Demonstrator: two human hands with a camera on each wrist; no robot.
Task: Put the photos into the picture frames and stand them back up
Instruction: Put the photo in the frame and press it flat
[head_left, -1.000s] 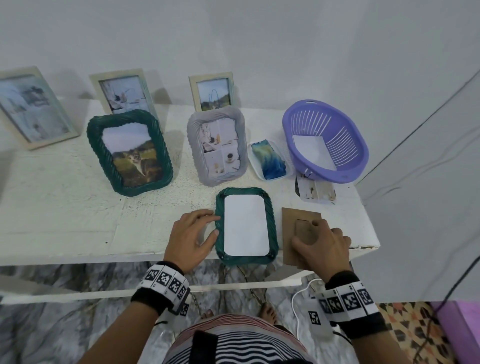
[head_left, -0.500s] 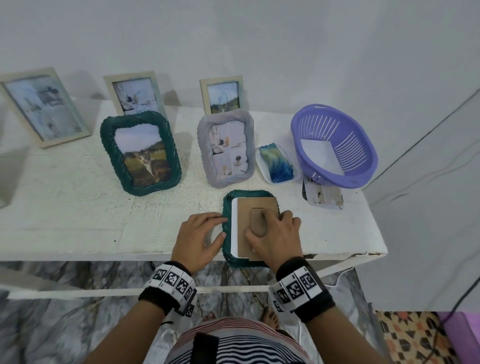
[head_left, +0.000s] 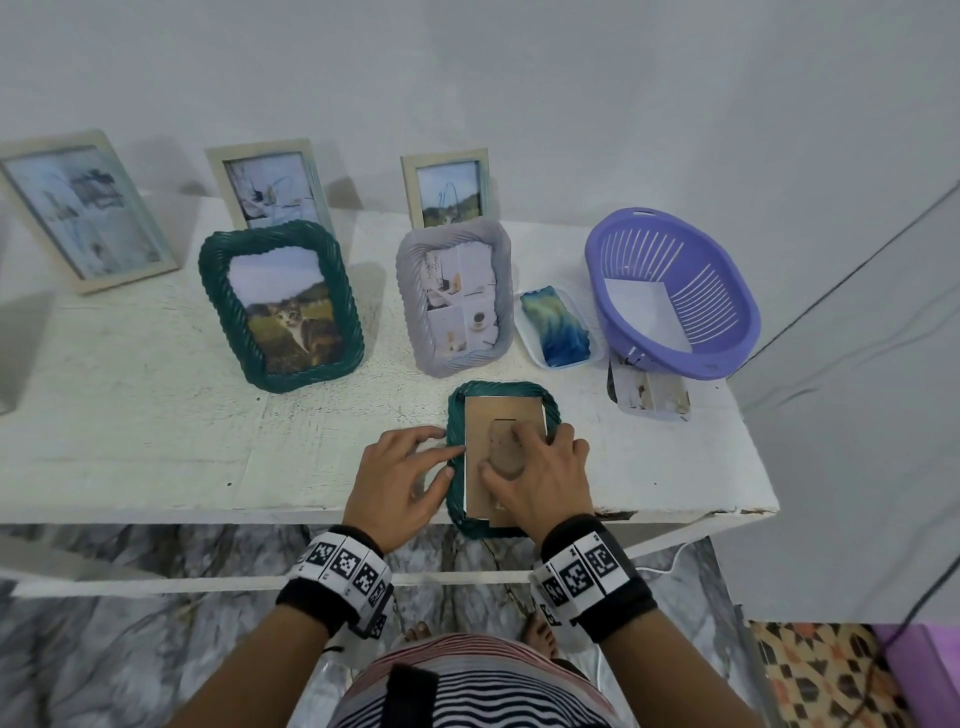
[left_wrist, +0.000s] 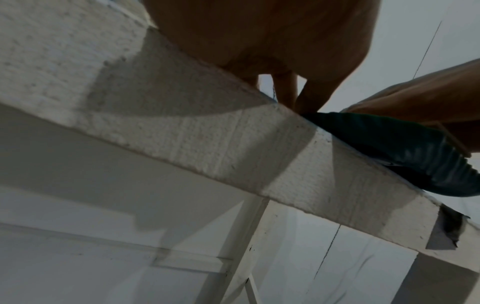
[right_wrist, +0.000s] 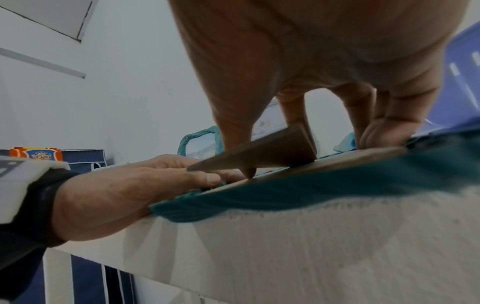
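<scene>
A dark green woven picture frame (head_left: 500, 388) lies face down at the table's front edge and hangs slightly over it. A brown backing board (head_left: 501, 410) lies on its back; a thin white strip of the photo shows along its left side. My right hand (head_left: 537, 462) pinches the board's stand flap (right_wrist: 272, 148) between thumb and fingers, with other fingers pressing on the board (right_wrist: 337, 162). My left hand (head_left: 410, 467) rests on the table, its fingertips and thumb touching the frame's left rim (right_wrist: 213, 195). From below, the frame's edge (left_wrist: 405, 148) sticks out past the table.
A green frame with a cat photo (head_left: 283, 306) and a grey frame (head_left: 457, 296) stand behind. Three pale wooden frames lean against the wall. A white tray (head_left: 524, 332), a purple basket (head_left: 675, 291) and a loose photo (head_left: 649, 395) sit to the right.
My right hand carried the backing board from the table on the right onto the face-down green frame, covering the white photo back. The left hand stayed at the frame's left rim.
</scene>
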